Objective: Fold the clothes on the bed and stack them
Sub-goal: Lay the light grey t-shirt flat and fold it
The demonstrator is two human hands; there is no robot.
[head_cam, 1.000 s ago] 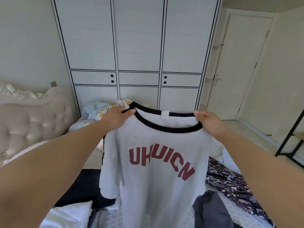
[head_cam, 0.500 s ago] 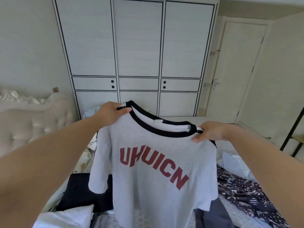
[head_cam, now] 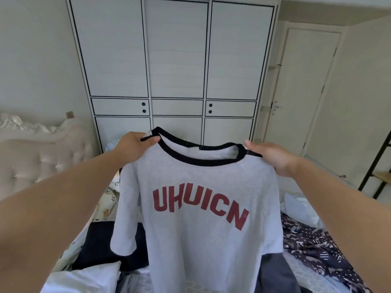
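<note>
A light grey T-shirt [head_cam: 203,246] with a black collar and red letters hangs in the air in front of me, above the bed. My left hand [head_cam: 132,148] pinches its left shoulder beside the collar. My right hand [head_cam: 269,156] grips the right shoulder, fingers curled over the seam. The shirt's front faces me and its lower part drops out of view. Under it on the bed lie a black garment [head_cam: 99,246], a white garment [head_cam: 84,280], a dark grey one [head_cam: 275,275] and a dark patterned one [head_cam: 317,248].
A padded cream headboard [head_cam: 40,163] stands at the left. A white wardrobe [head_cam: 175,66] fills the wall ahead, with a white door [head_cam: 306,92] to its right. A black metal shelf frame [head_cam: 378,168] is at the right edge.
The shirt has been spread wider between my hands and sits flatter, with my right hand shifted outward along the shoulder. My view has tilted up a little.
</note>
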